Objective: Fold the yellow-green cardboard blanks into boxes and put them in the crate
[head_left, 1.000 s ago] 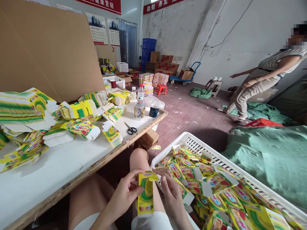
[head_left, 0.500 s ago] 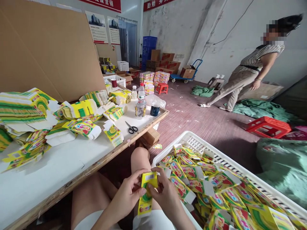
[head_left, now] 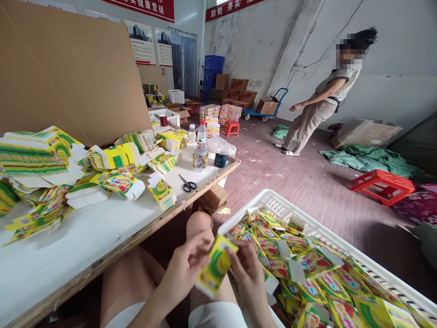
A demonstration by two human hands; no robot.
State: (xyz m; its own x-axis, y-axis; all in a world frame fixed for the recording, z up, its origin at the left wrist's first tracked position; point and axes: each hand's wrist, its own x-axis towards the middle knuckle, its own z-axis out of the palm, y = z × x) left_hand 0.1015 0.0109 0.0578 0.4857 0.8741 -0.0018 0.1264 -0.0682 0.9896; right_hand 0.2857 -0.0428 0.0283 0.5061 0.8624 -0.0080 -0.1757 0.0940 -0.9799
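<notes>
A small yellow and green carton (head_left: pixel 216 266) hangs tilted over my lap, slightly blurred. My right hand (head_left: pixel 247 264) pinches it by its upper right edge, thumb in front. My left hand (head_left: pixel 189 259) is beside the carton's left edge with its fingers loosely apart and blurred; whether its thumb touches the carton I cannot tell. Close to my right hand, a white plastic basket (head_left: pixel 269 195) holds many similar cartons (head_left: pixel 317 259), lying in a jumble.
The white table (head_left: pixel 112 228) at left bears stacks of flat cartons (head_left: pixel 34 157), scissors (head_left: pixel 187 183), a water bottle (head_left: pixel 202 133), a jar (head_left: pixel 200 157) and a dark cup (head_left: pixel 221 159). A person (head_left: pixel 317 100) stands beyond the basket. A red stool (head_left: pixel 382 187) is at right.
The carton has gone from upright between both hands to tilted in my right hand, and my left fingers have loosened from it. The other person has moved left.
</notes>
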